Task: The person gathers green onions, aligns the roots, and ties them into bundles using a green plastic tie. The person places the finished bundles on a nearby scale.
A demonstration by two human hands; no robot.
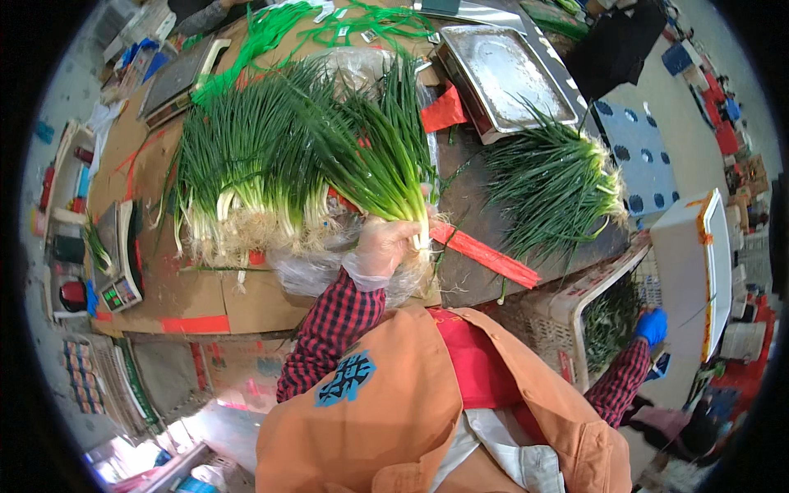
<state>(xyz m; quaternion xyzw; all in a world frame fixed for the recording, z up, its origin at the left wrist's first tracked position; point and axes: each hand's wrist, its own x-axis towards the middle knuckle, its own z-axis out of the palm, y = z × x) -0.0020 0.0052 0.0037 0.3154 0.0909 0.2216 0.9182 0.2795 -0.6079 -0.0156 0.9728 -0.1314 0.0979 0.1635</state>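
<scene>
My left hand [383, 241], in a clear plastic glove, is closed round the white stems of a bunch of green onions [394, 185], leaves pointing away from me. My right hand [651, 327], in a blue glove, is stretched out to the right beside a plastic crate [576, 320] with leafy scraps; its fingers are too small to read. More green onions [246, 160] lie in a row at the left, roots towards me. Another pile of green onions [555, 179] lies at the right, roots to the right. Red tape strips [487, 256] lie between.
A metal tray [508, 77] stands at the back right. Digital scales [120, 265] with a few onions stand at the left, another scale [179, 80] behind. Green ties [271, 31] lie at the back. A white foam box [690, 271] stands right of the crate.
</scene>
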